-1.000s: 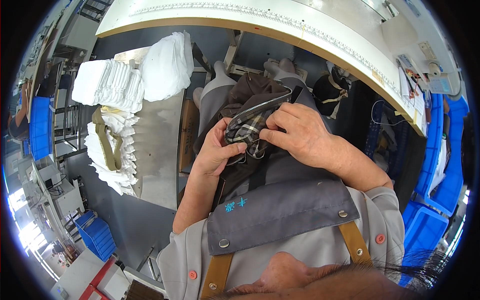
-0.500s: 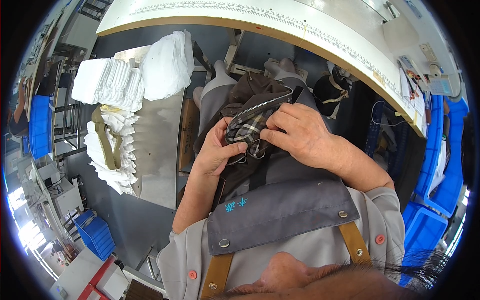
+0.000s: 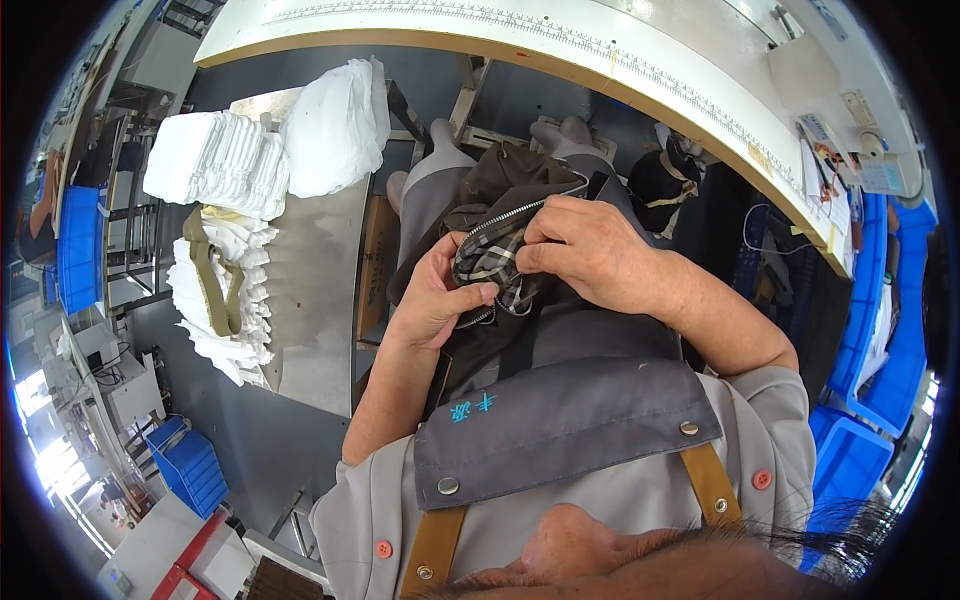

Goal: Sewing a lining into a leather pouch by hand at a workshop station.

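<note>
A dark brown garment (image 3: 505, 180) with a metal zipper (image 3: 510, 213) and a checked lining (image 3: 492, 258) lies bunched over my lap. My left hand (image 3: 440, 290) grips its left edge, the thumb pressed on the checked cloth and the other fingers tucked behind. On the right side, my right hand (image 3: 590, 253) pinches the lining and zipper edge between thumb and curled fingers. The zipper curves in an arc above the lining, between both hands. Whether a small item is also held in the right fingertips is hidden.
A white worktable (image 3: 450, 22) with a printed ruler spans the far side. To the left, a metal stand (image 3: 315, 300) bears stacked white cloth pieces (image 3: 215, 165) and an olive strap (image 3: 212, 280). Blue bins (image 3: 845, 460) stand at the right; a black object (image 3: 660, 185) sits under the table.
My right hand has shifted slightly up and its fingers have curled in more at the lining. My left hand stays nearly in place on the garment.
</note>
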A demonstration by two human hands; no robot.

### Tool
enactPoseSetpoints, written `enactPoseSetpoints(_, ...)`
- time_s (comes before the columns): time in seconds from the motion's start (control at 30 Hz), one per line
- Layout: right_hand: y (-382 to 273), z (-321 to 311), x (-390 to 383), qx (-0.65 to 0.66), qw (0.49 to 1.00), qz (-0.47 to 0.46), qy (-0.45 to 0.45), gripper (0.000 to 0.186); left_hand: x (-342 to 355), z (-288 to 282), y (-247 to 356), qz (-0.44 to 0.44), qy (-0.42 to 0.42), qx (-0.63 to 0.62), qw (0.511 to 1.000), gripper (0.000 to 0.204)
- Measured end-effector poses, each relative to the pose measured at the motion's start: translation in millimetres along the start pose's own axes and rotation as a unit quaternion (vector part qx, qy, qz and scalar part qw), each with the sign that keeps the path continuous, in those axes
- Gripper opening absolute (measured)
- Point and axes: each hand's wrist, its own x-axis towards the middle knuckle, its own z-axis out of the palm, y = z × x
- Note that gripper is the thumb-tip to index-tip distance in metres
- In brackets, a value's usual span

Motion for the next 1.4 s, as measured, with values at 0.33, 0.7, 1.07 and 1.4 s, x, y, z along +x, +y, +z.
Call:
enactPoseSetpoints(0.33,2,9,1,0.044,0.999,-0.005,0.017,0.014,1,-4,-2,0.0,-0.012,-0.004,1.0,0.055)
enactPoseSetpoints(0.7,0,12,2,0.053,0.998,-0.004,0.017,0.013,1,-5,-3,0.001,-0.024,-0.012,1.0,0.056)
enactPoseSetpoints(1.07,2,9,3,0.05,0.999,0.004,0.011,0.011,1,-4,-2,0.0,-0.016,-0.018,1.0,0.055)
enactPoseSetpoints(1.4,7,6,6,0.082,0.996,0.023,-0.016,0.011,1,-3,-1,0.0,-0.021,-0.021,1.0,0.052)
